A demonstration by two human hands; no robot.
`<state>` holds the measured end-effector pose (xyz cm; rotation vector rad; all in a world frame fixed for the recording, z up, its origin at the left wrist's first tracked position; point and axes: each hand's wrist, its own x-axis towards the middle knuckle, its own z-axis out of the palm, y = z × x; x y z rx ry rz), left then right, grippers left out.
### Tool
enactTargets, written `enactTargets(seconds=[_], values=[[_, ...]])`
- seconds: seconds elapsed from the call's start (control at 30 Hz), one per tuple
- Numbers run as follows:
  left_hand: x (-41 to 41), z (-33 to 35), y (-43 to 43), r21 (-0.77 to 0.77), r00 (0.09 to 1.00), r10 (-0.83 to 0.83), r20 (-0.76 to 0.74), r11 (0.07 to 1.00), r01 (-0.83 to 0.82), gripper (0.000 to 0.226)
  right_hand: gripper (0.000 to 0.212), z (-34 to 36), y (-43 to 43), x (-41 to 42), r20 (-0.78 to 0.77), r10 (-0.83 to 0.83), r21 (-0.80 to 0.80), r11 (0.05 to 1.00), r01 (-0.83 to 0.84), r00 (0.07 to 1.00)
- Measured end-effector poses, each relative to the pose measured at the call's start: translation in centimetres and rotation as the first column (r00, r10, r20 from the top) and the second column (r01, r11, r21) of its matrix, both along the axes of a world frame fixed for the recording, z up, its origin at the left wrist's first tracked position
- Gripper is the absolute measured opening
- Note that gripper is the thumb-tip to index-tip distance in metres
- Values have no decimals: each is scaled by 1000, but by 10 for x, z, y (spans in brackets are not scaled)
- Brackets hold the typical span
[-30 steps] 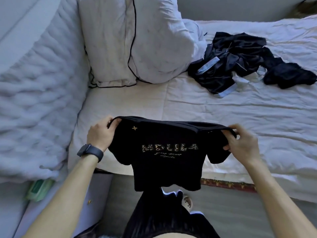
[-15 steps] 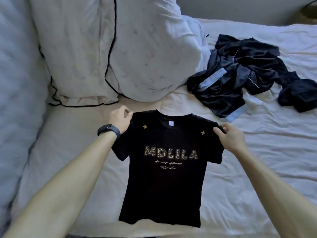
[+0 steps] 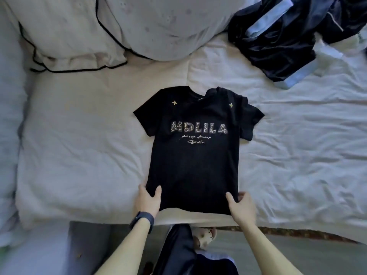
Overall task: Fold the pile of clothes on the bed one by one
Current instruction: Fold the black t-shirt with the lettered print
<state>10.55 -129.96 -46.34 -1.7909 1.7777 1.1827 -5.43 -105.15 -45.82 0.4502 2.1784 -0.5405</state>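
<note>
Spreading step: the black short-sleeved cotton T-shirt (image 3: 194, 165) lies print-up at the centre of the white rumpled bed (image 3: 89, 155). The left hand (image 3: 148, 199) and right hand (image 3: 240, 205) have their fingers clamped on its hem corners at 6 o'clock. The next move is probably folding a side inward. The heap of dark satin clothes (image 3: 278, 40) lies at 1 o'clock.

Daylight coming in from 3 o'clock, sheet (image 3: 297, 155) glowing brighter there; edges blurring and bending, 9 o'clock sitting dimmer.

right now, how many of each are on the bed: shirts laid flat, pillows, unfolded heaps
black t-shirt, laid flat: 1
pillows: 2, the flat pillow and the puffy pillow beside it
heap of dark clothes: 1, its pieces cannot be counted
total: 4
</note>
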Motion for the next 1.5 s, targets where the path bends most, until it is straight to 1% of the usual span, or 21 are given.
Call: enactTargets(seconds=[0.07,0.13,0.2,0.27,0.33,0.4,0.5,0.57,0.63,0.67,0.73,0.8,0.87,0.93,1.1,1.2,1.27,1.33,1.4,1.47,1.5], values=[[25,-7,6,68,999,-52,-12,996,52,71,37,-1,10,16,-10,-79,-58,995,78,997],[39,-9,8,76,998,-25,-54,997,29,71,31,-1,20,23,-29,-127,-139,983,122,992],[44,-5,7,86,968,174,-181,983,-160,58,27,-2,32,25,-81,-150,-223,966,129,985],[48,4,8,209,837,449,-312,892,-401,31,23,0,43,29,-96,-207,-294,940,171,974],[54,15,10,299,729,563,-389,826,-478,19,20,6,53,35,-91,-288,-359,902,238,953],[64,22,14,303,697,582,-418,813,-497,18,19,14,63,40,-100,-350,-409,868,282,931],[86,24,27,188,724,556,-407,827,-530,19,19,22,79,55,-184,-355,-390,882,264,917],[102,23,43,51,801,484,-352,865,-500,12,12,25,88,72,-247,-307,-315,922,223,919],[117,23,61,-41,880,405,-247,903,-427,3,9,25,96,92,-245,-261,-243,949,202,934],[123,21,69,-49,899,390,-199,912,-407,4,10,22,100,101,-221,-225,-199,963,182,949],[133,16,76,-52,945,319,-75,945,-323,18,17,13,108,112,-138,-126,-127,986,109,982],[128,11,72,10,979,201,18,979,-201,30,24,7,110,110,-77,-21,-82,997,15,997],[108,10,58,41,994,103,30,994,-104,41,34,6,101,95,-124,92,-81,991,-103,988],[79,9,36,0,999,37,-38,999,-37,40,41,12,86,70,-223,132,-124,979,-163,966],[-19,23,-29,-221,974,-202,-105,959,175,53,47,27,32,-19,-400,143,-170,959,-226,905],[-83,23,-64,-331,914,-374,-157,892,308,58,51,20,0,-78,-475,235,-103,942,-319,848],[-121,16,-90,-400,865,-482,-141,827,395,64,59,11,-21,-116,-509,319,-33,921,-389,799],[-155,3,-116,-457,807,-585,-78,741,493,71,70,3,-44,-151,-507,411,62,894,-443,758],[-183,-11,-141,-449,762,-647,8,679,581,73,78,-6,-68,-181,-476,488,136,863,-487,732],[-200,-24,-159,-412,730,-678,87,643,646,62,78,-17,-88,-203,-408,558,192,826,-530,723],[-208,-32,-166,-414,712,-696,93,624,663,53,72,-24,-96,-213,-370,590,224,806,-548,717]])
